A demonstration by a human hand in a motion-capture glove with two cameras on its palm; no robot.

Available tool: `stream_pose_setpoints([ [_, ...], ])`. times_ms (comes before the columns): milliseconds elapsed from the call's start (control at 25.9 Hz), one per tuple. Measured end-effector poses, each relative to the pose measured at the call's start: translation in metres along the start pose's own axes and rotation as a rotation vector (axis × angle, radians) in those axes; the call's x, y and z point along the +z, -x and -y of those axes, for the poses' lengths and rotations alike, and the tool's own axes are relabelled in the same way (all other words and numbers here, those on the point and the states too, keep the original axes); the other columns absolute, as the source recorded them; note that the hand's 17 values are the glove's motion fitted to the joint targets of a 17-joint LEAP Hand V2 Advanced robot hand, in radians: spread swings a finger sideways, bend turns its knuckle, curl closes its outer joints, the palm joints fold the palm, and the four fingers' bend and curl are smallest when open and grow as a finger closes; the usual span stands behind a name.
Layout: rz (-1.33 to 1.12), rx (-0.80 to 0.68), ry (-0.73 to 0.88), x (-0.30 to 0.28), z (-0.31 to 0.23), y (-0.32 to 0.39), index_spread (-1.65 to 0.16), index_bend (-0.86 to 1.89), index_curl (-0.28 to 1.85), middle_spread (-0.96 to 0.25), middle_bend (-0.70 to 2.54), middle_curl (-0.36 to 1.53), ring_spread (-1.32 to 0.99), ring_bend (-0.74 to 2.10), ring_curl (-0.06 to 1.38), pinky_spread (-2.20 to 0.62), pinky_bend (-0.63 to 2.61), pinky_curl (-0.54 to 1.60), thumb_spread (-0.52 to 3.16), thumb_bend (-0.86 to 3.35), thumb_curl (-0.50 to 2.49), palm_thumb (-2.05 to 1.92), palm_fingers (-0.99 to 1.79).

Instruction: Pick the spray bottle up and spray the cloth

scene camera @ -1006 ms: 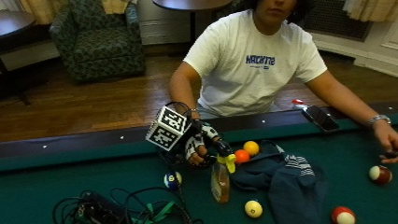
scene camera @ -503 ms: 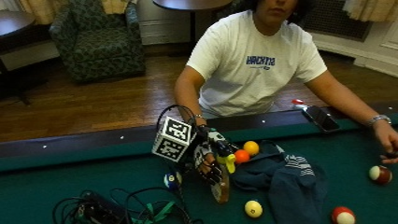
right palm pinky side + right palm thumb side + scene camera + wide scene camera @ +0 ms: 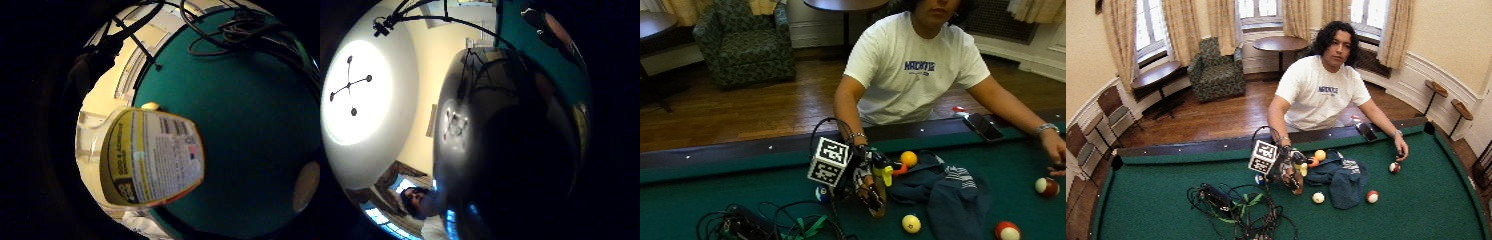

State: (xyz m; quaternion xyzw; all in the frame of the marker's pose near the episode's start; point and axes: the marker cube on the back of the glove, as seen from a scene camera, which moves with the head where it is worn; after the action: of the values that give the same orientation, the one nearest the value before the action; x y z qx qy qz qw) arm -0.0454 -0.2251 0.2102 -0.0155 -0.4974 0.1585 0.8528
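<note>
Nearest the camera, a tangle of black cables (image 3: 766,227) lies on the green worktop (image 3: 706,200), with a yellow ball (image 3: 911,223) and a red-and-white ball (image 3: 1007,231) on the felt close by; just behind them the gloved right hand (image 3: 863,175) has its fingers curled round the spray bottle (image 3: 877,192), which hangs tilted from the grip, its base low over the felt and seemingly just clear of it, though contact cannot be ruled out; the yellow trigger head (image 3: 887,175) sits at the top of the grip and points toward the cloth, which looks like a hold meant to put a finger on the trigger and aim the nozzle sideways; in the little-finger-side palm view the bottle's yellow and white printed label (image 3: 155,160) fills the space by the palm, with green felt beyond it, so the bottle is close in the hand; its body looks amber-brown below the label; the dark blue cloth (image 3: 943,187), with a striped patch, lies crumpled just beside the bottle, near enough to catch spray; an orange ball (image 3: 909,158) rests at the cloth's far edge; farther off, the person's bare hand (image 3: 1056,155) rests on the worktop near another red-and-white ball (image 3: 1046,186); a phone (image 3: 983,126) lies on the rail.
</note>
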Motion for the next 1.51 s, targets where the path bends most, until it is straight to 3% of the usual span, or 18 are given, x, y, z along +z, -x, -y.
stream_pose_setpoints([
  [503, 0.055, 0.063, 0.054, 0.016, 0.031, 0.003, -0.34, 0.05, 0.23, -0.16, 0.20, 0.40, -0.20, 0.65, 0.39, 0.00, 0.30, 0.36, 0.88, 0.00, 0.42, 0.84, 0.77],
  [890, 0.081, 0.085, 0.076, 0.019, 0.038, 0.006, -0.29, 0.22, 0.30, -0.18, 0.33, 0.44, -0.19, 0.58, 0.38, -0.16, 0.36, 0.38, 0.92, -0.02, 0.42, 0.88, 1.32],
  [1160, 0.102, -0.033, 0.061, 0.018, 0.037, 0.009, -0.29, 0.12, 0.31, -0.21, 0.48, 0.50, -0.22, 0.67, 0.42, -0.28, 0.45, 0.41, 0.87, -0.01, 0.46, 0.93, 1.46],
  [1509, 0.235, -0.218, 0.132, -0.032, 0.017, 0.059, -0.27, 0.32, 0.42, -0.21, 0.57, 0.55, -0.21, 0.78, 0.48, -0.32, 0.50, 0.44, 0.76, -0.01, 0.53, 0.93, 1.47],
])
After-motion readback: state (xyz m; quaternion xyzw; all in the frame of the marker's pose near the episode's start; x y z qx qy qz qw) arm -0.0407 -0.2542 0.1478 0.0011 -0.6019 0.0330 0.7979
